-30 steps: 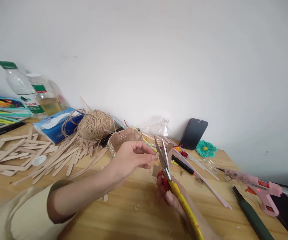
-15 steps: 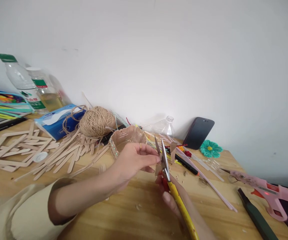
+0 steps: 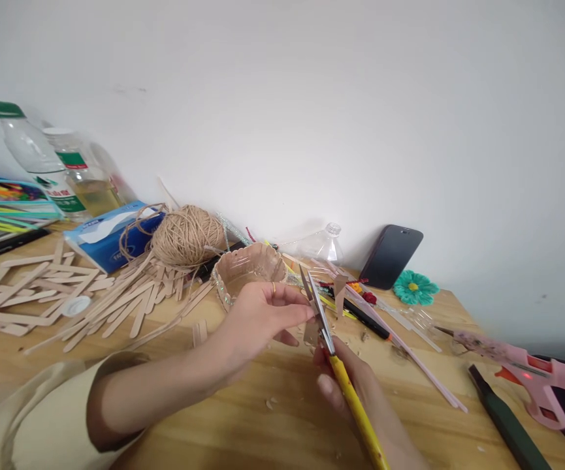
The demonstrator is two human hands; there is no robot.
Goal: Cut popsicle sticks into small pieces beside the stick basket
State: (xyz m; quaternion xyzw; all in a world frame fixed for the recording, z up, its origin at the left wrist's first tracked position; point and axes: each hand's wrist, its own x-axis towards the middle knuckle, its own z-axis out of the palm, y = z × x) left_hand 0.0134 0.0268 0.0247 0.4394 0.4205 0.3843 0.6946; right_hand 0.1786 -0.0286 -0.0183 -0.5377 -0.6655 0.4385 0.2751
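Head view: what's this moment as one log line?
Right hand: holds yellow-handled metal scissors, blades slightly parted | left hand: beside blades, grip unclear | nearby: tan scalloped container, teal petalled flower, black rectangular phone

Out past your left hand [image 3: 262, 320], to its left, you have the twine [image 3: 189, 236], a loose strand lying over the tissues [image 3: 100, 232]. Farther left stand the jar [image 3: 93, 192] and, just beside it, the bottle [image 3: 27, 143]. Beyond your right hand [image 3: 348, 382], to its right, your phone [image 3: 392, 258] stands tilted, the flower [image 3: 414, 288] beside it. Well right of that hand lies the glue gun [image 3: 512, 365].
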